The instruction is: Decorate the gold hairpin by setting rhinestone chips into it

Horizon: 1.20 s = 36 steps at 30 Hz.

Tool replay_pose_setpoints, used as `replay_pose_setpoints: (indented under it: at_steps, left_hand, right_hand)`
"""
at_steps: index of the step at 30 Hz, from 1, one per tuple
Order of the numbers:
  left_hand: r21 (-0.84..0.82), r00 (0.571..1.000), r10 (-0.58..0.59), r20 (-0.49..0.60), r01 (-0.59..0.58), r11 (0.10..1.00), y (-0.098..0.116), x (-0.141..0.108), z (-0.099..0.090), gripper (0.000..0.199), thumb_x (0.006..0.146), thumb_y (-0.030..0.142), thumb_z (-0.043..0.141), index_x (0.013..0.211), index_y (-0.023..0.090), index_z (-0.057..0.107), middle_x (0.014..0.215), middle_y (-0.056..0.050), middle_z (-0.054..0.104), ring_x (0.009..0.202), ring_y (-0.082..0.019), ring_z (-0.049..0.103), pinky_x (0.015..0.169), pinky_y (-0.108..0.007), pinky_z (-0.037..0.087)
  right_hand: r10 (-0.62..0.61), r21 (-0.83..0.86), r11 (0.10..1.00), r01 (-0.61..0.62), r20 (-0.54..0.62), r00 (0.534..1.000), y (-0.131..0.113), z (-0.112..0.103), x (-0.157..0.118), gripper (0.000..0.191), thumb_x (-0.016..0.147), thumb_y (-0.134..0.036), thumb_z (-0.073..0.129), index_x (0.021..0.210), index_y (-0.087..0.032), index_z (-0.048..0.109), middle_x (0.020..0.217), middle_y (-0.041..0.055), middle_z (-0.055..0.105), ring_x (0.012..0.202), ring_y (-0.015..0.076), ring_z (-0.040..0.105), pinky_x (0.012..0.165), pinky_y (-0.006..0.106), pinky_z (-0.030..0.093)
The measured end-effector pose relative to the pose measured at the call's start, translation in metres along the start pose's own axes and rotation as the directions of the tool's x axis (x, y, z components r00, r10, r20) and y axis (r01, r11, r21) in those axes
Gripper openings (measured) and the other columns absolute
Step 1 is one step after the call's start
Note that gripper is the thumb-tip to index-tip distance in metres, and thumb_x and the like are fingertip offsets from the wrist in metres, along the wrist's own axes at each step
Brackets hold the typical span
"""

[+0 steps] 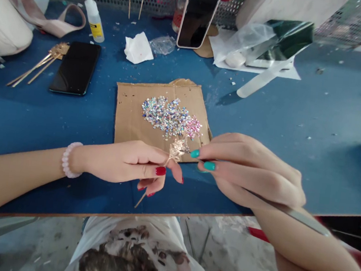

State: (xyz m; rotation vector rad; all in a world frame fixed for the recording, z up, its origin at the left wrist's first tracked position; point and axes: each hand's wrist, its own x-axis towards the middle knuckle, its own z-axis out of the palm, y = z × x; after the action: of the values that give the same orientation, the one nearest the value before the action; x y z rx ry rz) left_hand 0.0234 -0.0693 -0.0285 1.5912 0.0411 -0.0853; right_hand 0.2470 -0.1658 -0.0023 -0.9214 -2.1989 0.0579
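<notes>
Between the fingers of my left hand is the thin stem of a gold hairpin, its ornate metal head showing past the fingertips and the stem's end poking out below. My right hand pinches metal tweezers, whose tips reach the right side of the hairpin's head. Whether a rhinestone sits in the tips is too small to tell. Just beyond the hands, a heap of multicoloured rhinestones with a pink patch lies on a cardboard sheet.
On the blue table at left lie a black phone and several gold hairpins. Behind stand a glue bottle and an upright phone. Crumpled white paper and plastic bags lie at the back.
</notes>
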Motion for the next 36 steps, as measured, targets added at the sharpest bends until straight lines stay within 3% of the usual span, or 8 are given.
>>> replay_pose_setpoints:
  at_steps: [9, 14, 19, 28, 36]
  left_hand:
    - [0.012, 1.000, -0.005, -0.019, 0.006, 1.000, 0.000, 0.002, 0.000, 0.027, 0.101, 0.023, 0.031, 0.112, 0.016, 0.054, 0.072, 0.000, 0.056, 0.060, -0.008, 0.047, 0.060, -0.018, 0.042]
    - [0.010, 1.000, -0.001, -0.015, 0.001, 1.000, 0.001, 0.002, -0.001, 0.025, 0.100, 0.023, 0.031, 0.108, 0.016, 0.054, 0.072, 0.001, 0.055, 0.059, -0.008, 0.047, 0.061, -0.018, 0.042]
    - [0.016, 1.000, 0.002, -0.027, -0.002, 1.000, 0.001, 0.002, -0.001, 0.026, 0.100, 0.023, 0.031, 0.108, 0.016, 0.055, 0.070, 0.002, 0.053, 0.058, -0.008, 0.045, 0.059, -0.018, 0.041]
    - [0.040, 0.999, 0.012, -0.039, -0.010, 0.999, 0.002, 0.002, 0.000, 0.027, 0.100, 0.023, 0.031, 0.106, 0.016, 0.056, 0.069, 0.002, 0.052, 0.057, -0.008, 0.044, 0.058, -0.018, 0.040]
    - [0.010, 1.000, 0.012, -0.022, -0.012, 1.000, 0.000, 0.002, 0.000, 0.027, 0.100, 0.022, 0.031, 0.107, 0.018, 0.056, 0.069, 0.002, 0.051, 0.058, -0.008, 0.044, 0.059, -0.018, 0.040]
  right_hand:
    - [-0.018, 0.106, 0.994, 0.014, 0.034, 0.999, 0.001, 0.001, 0.002, 0.016, 0.089, -0.012, 0.053, 0.080, -0.025, 0.057, 0.091, 0.0043, 0.070, 0.079, 0.0155, 0.068, 0.068, 0.031, 0.060]
    - [-0.156, 0.095, 0.981, 0.169, -0.135, 0.978, 0.009, 0.011, 0.002, 0.015, 0.087, -0.007, 0.052, 0.080, -0.019, 0.057, 0.085, 0.0084, 0.068, 0.075, 0.0157, 0.066, 0.063, 0.030, 0.059]
    - [-0.249, 0.086, 0.960, 0.267, -0.179, 0.952, 0.018, 0.016, 0.005, 0.015, 0.080, 0.001, 0.057, 0.080, -0.014, 0.057, 0.084, 0.0116, 0.067, 0.077, 0.0170, 0.065, 0.063, 0.032, 0.059]
    - [-0.228, 0.092, 0.962, 0.257, -0.248, 0.942, 0.019, 0.023, 0.003, 0.015, 0.077, 0.003, 0.060, 0.079, -0.012, 0.059, 0.083, 0.0114, 0.067, 0.074, 0.0168, 0.065, 0.063, 0.032, 0.058]
    - [-0.230, 0.048, 0.966, 0.254, -0.294, 0.928, 0.021, 0.027, 0.003, 0.021, 0.079, 0.000, 0.057, 0.073, -0.020, 0.056, 0.081, 0.0054, 0.068, 0.070, 0.0153, 0.065, 0.056, 0.029, 0.060]
